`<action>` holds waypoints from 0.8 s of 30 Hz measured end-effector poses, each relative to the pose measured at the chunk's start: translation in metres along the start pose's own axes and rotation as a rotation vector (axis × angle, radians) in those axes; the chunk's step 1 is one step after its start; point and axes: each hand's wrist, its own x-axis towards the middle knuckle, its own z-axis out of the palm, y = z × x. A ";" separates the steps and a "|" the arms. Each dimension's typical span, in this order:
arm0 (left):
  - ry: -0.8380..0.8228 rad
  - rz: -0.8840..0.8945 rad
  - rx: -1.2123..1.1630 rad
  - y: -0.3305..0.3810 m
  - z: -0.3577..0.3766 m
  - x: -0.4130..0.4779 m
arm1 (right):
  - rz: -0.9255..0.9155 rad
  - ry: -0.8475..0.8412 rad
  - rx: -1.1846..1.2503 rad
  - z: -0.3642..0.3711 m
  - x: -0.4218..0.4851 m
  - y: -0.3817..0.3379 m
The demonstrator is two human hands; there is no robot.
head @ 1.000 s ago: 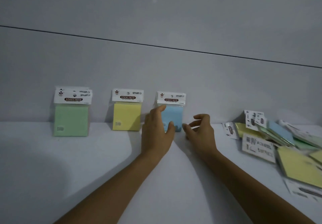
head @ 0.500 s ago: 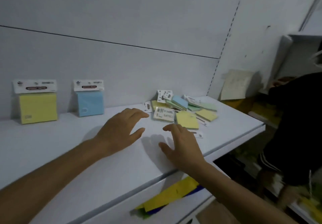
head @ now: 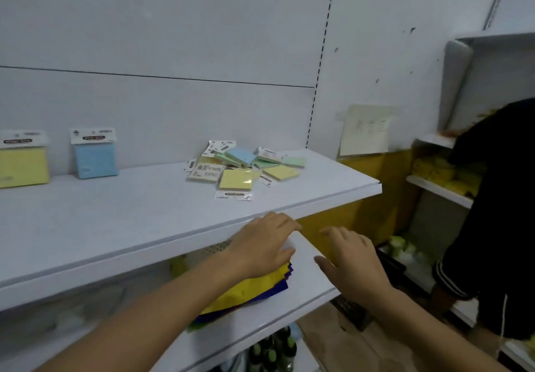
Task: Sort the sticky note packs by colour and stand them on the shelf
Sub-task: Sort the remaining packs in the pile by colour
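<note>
Left hand point(head: 262, 244) and right hand point(head: 351, 261) hover near the shelf point(head: 121, 212) edge, fingers spread, apparently holding nothing. Unsorted packs point(head: 241, 166) lie far right; blue pack point(head: 94, 153) and yellow pack point(head: 23, 158) stand left.

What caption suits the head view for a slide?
Both hands empty below the shelf; two packs upright, pile unsorted.

Bare shelf point(head: 130, 212) between standing packs point(head: 94, 154) and pile point(head: 243, 166)
</note>
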 end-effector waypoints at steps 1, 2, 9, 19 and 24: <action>-0.002 -0.019 0.006 0.008 0.005 0.002 | -0.010 -0.003 -0.002 -0.001 -0.003 0.011; -0.005 -0.038 0.021 0.015 0.009 0.005 | -0.017 0.002 0.002 -0.002 -0.005 0.020; -0.071 -0.159 0.185 0.036 0.006 0.018 | -0.096 -0.007 0.104 -0.019 0.005 0.049; 0.125 -0.267 0.164 -0.005 0.009 0.064 | -0.275 -0.062 0.096 -0.004 0.058 0.057; -0.145 -0.814 0.213 -0.052 0.009 0.109 | -0.358 -0.051 0.109 -0.011 0.107 0.070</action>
